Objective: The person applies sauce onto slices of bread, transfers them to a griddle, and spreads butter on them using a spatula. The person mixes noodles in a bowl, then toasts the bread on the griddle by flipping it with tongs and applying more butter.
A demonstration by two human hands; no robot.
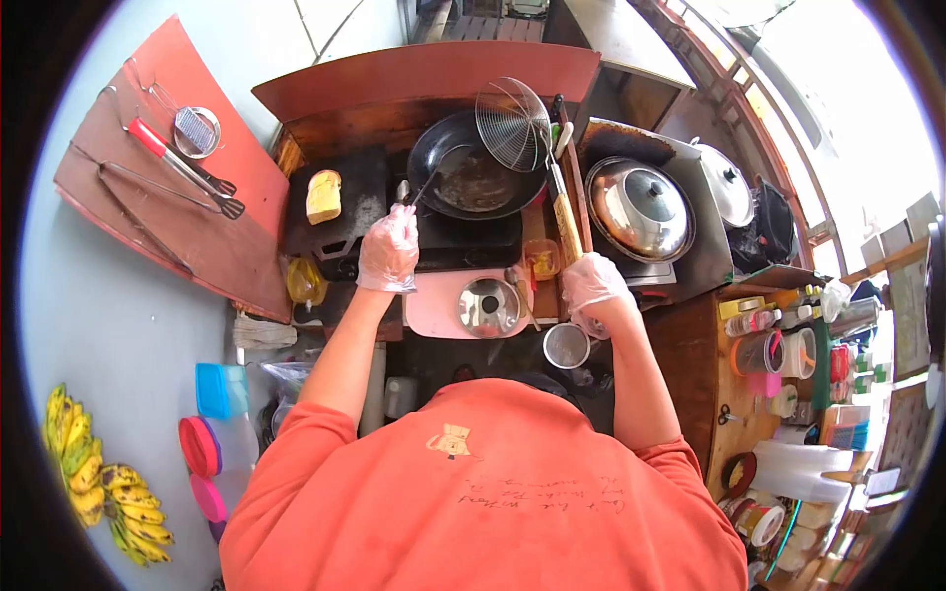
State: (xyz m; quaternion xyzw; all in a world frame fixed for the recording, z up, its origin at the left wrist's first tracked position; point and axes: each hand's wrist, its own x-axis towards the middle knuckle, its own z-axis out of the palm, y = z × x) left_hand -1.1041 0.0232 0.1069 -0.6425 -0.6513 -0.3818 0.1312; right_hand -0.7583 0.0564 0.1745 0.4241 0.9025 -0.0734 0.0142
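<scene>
A red panel point(424, 84) backs the stove point(473, 246); left hand point(388, 248) closed round a thin utensil point(426, 188), right hand point(595, 284) round a skimmer point(512, 123) overlapping the wok's rim point(432, 146).

We look into bright daylight through a round, very wide lens, the view fading to black farthest from the wok point(463, 184). The strongest light comes from well to the right of the wok, where the outdoors point(877, 128) washes out to white. Just right of the wok, the domed lid point(631, 212) throws back hard glare. Below the wok, the gap under the counter point(443, 357) sinks into shadow. We find the wok fairly clear, while the red board point(424, 79) above it bows, and bottles point(751, 323) far to its right lean, stretch and soften.
</scene>
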